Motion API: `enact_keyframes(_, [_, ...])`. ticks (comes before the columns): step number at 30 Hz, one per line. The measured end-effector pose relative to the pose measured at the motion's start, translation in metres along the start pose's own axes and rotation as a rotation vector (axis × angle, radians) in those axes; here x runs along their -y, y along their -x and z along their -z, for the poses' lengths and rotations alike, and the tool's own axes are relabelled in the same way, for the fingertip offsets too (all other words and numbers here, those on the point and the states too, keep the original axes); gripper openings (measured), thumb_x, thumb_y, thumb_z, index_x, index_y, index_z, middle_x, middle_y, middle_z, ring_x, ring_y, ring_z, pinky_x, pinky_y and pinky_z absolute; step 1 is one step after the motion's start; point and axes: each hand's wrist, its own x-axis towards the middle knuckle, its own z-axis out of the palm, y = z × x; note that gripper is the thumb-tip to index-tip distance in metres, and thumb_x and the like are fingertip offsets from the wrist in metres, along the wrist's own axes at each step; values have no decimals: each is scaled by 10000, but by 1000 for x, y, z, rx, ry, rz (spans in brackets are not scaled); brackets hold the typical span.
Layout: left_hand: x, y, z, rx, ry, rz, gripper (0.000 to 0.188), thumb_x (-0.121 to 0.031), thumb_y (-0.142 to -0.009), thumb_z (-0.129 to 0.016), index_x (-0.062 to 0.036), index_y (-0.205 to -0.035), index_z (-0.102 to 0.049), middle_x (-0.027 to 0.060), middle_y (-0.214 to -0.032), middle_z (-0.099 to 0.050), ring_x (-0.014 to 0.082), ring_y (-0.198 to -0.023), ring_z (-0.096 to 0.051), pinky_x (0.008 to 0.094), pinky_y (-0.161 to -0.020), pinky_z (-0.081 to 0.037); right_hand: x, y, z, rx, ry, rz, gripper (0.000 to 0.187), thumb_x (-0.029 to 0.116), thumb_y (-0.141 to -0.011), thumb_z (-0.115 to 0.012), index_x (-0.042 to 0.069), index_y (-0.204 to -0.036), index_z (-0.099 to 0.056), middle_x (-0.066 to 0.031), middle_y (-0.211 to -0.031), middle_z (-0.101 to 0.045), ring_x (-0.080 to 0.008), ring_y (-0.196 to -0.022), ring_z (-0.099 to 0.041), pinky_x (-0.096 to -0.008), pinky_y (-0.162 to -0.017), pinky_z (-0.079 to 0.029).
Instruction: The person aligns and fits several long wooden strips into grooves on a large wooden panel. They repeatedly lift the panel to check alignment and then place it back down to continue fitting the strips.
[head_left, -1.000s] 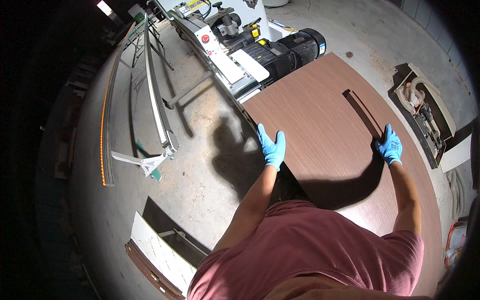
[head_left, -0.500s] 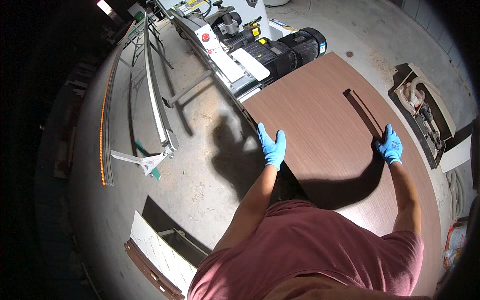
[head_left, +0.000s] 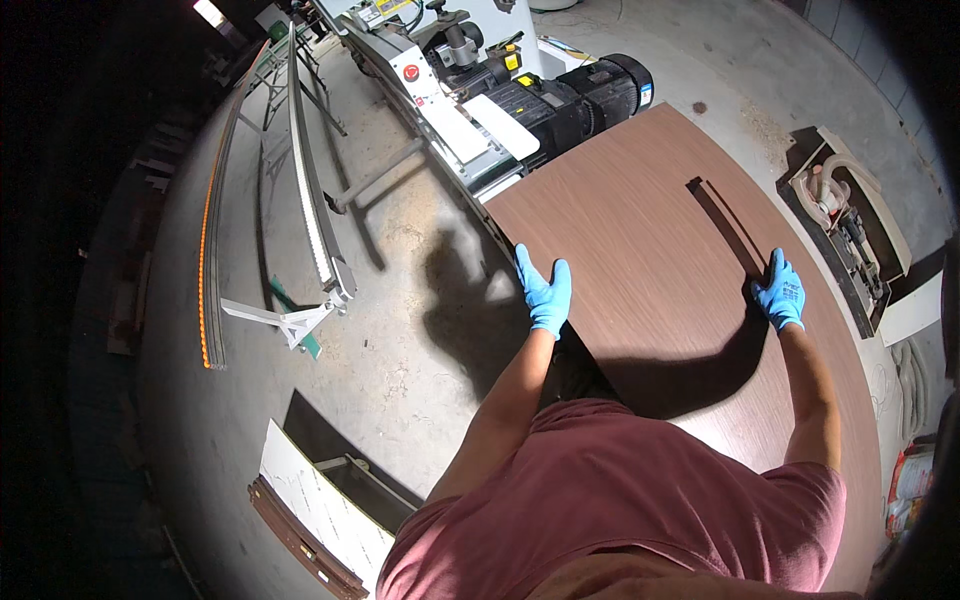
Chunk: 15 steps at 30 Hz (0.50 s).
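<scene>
In front of me lies a large brown wood-grain panel (head_left: 620, 240), its far left corner up against a woodworking machine (head_left: 480, 90). My left hand (head_left: 545, 292), in a blue glove, rests along the panel's left edge with fingers stretched forward and thumb apart. Toward the right side, my right hand (head_left: 781, 294), gloved the same way, lies on the panel's face with its fingers extended. A dark, narrow L-shaped mark (head_left: 728, 228) runs away from the right fingertips; whether it is a slot or a shadow I cannot tell. Neither hand is closed around anything.
Left of the panel, a long roller rail (head_left: 312, 170) stands above the concrete floor (head_left: 390, 390). A white board with brown strips (head_left: 325, 510) is at the lower left. On the right sits a box of machine parts (head_left: 845, 220), with a pale hose (head_left: 910, 390) nearer me.
</scene>
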Motion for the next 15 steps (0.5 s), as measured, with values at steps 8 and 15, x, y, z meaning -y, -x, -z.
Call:
enact_keyframes(8, [32, 14, 15, -4, 70, 90, 873, -351, -1050, -672, 61, -1675, -223, 281, -1737, -275, 405, -1599, -314, 466, -1310, -281, 0, -5, -8, -25, -6, 34, 842, 364, -841, -832, 107, -1538, -437, -227, -1238, -682, -442, -1115, -692, -524, -936, -583])
enact_keyframes(15, [179, 98, 152, 83, -289, 127, 738, -406, -1096, -634, 65, -1608, -389, 260, -1624, -463, 338, -1474, -479, 432, -1238, -381, 3, -4, -1, -6, -4, 38, 878, 350, -818, -856, 90, -1548, -442, -222, -1223, -686, -433, -1097, -693, -518, -919, -581])
